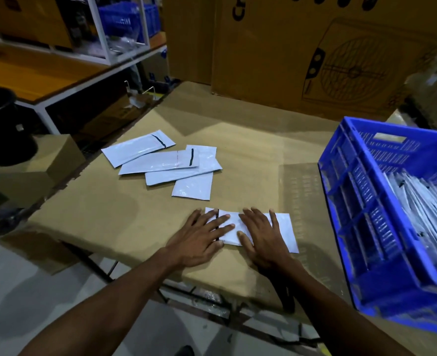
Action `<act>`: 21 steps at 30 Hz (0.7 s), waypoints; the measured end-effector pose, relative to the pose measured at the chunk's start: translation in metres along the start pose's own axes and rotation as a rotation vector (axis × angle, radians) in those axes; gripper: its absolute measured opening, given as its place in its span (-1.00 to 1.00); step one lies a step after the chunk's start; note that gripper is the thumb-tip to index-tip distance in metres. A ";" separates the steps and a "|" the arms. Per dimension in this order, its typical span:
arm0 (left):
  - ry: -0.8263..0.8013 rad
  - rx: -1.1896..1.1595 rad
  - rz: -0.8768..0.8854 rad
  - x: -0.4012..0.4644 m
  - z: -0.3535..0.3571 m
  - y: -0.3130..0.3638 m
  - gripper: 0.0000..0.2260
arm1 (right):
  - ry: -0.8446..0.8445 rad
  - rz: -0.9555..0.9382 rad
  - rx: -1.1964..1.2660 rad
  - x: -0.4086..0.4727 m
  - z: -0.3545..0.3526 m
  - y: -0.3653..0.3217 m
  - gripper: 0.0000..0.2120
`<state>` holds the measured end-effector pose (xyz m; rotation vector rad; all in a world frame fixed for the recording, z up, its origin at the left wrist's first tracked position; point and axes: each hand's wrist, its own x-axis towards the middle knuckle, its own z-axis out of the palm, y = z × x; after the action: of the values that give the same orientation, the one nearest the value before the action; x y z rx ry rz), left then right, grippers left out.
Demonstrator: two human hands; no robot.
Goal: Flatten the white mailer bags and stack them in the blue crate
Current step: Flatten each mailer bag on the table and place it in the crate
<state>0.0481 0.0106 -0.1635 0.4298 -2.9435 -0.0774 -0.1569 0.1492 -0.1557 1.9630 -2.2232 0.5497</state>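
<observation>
Both hands are spread flat, fingers straight, pressing down on one white mailer bag (257, 228) at about 6 o'clock on the desk (250, 140). The left hand (202, 236) covers the flap end with the black strip, and the right hand (262, 235) sits on the middle, so neither is gripping anything. I'd say palms side by side like that are there to push the air out and keep the bag from sliding on the cardboard top.

Four more loose bags (166, 163) lie fanned and overlapping towards 11 o'clock, well apart from the one being pressed. They look like the waiting pile, kept out of the way but within reach.

The blue crate (361, 214) is at 3 o'clock, close beside the right hand, with a stack of finished bags (425, 199) leaning inside. Parking it there probably makes each drop a short sideways move
</observation>
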 end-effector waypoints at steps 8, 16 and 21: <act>0.248 -0.027 -0.124 0.005 -0.010 0.014 -0.51 | -0.071 0.070 0.018 -0.004 0.000 -0.012 -0.46; 0.124 -0.039 -0.255 0.031 0.006 0.044 -0.56 | -0.106 0.079 0.026 -0.009 0.009 -0.015 -0.48; 0.168 -0.042 -0.261 0.029 0.007 0.044 -0.57 | -0.120 0.141 0.020 -0.009 0.011 -0.016 -0.48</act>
<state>0.0075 0.0443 -0.1623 0.7716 -2.7014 -0.1278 -0.1385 0.1528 -0.1659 1.9064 -2.4530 0.4842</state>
